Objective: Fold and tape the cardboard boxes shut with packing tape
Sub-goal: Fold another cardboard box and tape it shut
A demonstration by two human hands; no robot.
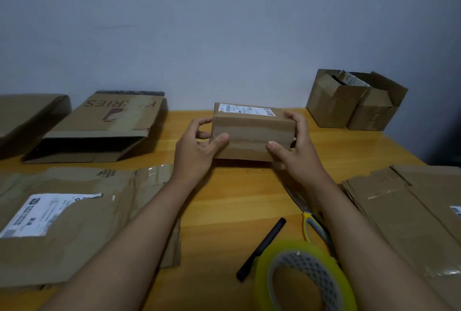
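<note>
Now both hands hold one small closed box (252,133) at mid-table: the left hand (197,151) curls round its left end, thumb on the front face, and the right hand (294,151) curls round its right end likewise. A white label lies on its top. Nearer than the grip lie one tape roll (306,278), one black marker (262,248) and one pair of yellow-handled scissors (309,220). Two open boxes (354,103) stand beyond the right hand. Five flattened cartons lie around, three left of the grip and two right. Everything sits on a wooden table (224,198) against a plain pale wall (199,23).
</note>
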